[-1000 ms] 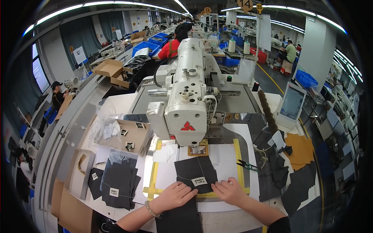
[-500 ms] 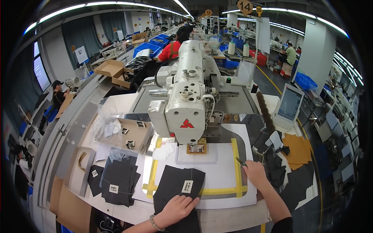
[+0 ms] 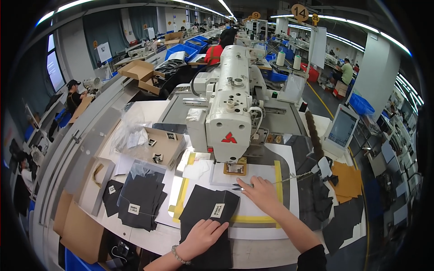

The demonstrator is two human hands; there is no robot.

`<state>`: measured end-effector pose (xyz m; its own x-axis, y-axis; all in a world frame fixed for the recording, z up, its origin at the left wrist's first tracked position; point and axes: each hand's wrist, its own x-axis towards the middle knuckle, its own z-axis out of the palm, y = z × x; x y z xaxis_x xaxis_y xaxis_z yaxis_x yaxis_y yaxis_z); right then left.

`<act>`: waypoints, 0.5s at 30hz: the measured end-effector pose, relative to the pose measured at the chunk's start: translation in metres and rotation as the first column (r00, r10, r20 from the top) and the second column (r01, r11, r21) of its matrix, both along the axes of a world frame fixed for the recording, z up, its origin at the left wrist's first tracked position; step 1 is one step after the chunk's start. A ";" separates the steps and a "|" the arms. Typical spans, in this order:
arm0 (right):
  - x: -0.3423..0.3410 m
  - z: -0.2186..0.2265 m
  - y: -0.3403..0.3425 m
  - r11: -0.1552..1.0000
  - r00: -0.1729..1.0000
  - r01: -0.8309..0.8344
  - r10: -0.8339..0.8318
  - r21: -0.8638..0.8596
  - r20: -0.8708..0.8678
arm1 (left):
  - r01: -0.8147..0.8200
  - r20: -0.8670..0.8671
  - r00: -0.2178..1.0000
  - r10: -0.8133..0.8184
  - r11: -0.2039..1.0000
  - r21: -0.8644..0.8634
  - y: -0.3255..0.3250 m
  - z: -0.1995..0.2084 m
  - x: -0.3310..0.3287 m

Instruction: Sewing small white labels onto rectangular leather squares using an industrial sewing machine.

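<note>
a long, strip-lit workshop is seen, with a pale worktable (image 3: pixel 264 256) in the foreground. a black, flat fabric piece (image 3: pixel 199 203) bearing a white rectangular label (image 3: pixel 218 210) is laid at the near left of a white sheet edged with yellow tape (image 3: pixel 253 219). its lower part is covered by the left hand (image 3: pixel 205 235), fingers bent; whether the cloth is pinched or only pressed cannot be told. small dark-bladed thread snips (image 3: pixel 238 188) are grasped in the right hand (image 3: pixel 262 196), above the sheet, the blades pointed left, apart from the fabric piece. just beyond, a brass-coloured rectangular clamp frame (image 3: pixel 235 169) is positioned beneath the head of a white sewing machine (image 3: pixel 230 108). at left, a stack of black fabric pieces (image 3: pixel 142 198) and a shallow beige cardboard box (image 3: pixel 174 156) are noted; at right, mustard-coloured flat pieces (image 3: pixel 347 180) and a tilted display screen (image 3: pixel 342 128) are observed.
</note>
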<state>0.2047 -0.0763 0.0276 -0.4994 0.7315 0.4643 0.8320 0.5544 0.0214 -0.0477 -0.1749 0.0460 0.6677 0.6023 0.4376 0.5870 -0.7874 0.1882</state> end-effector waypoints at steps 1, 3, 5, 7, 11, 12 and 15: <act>-0.003 -0.001 0.003 0.999 0.999 -0.021 0.019 0.050 0.040 | -0.008 0.004 1.000 0.008 1.000 -0.003 0.001 -0.001 -0.001; -0.007 -0.004 0.007 0.990 0.994 -0.050 0.036 0.135 0.101 | 0.004 0.023 1.000 -0.004 1.000 0.012 0.002 -0.002 -0.001; -0.010 -0.007 0.010 0.972 0.986 -0.079 0.044 0.219 0.160 | 0.004 0.021 1.000 -0.004 1.000 0.024 0.002 0.000 -0.001; -0.012 -0.011 0.013 0.969 0.978 -0.117 0.074 0.218 0.197 | 0.008 0.017 1.000 -0.009 0.999 0.038 0.003 0.003 0.000; -0.016 -0.019 0.017 0.963 0.980 -0.143 0.106 0.226 0.169 | 0.007 0.010 1.000 -0.007 0.999 0.035 0.003 0.007 0.000; -0.016 -0.020 0.017 0.973 0.979 -0.141 0.109 0.183 0.175 | 0.006 0.009 1.000 -0.006 0.999 0.031 0.002 0.008 0.000; -0.015 -0.025 0.019 0.981 0.980 -0.141 0.119 0.136 0.159 | -0.016 0.045 0.999 0.016 1.000 -0.003 0.001 0.008 -0.001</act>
<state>0.1893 -0.0574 0.0027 -0.6571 0.5861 0.4740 0.7346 0.6390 0.2282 -0.0484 -0.1737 0.0542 0.6374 0.6138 0.4658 0.5903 -0.7775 0.2168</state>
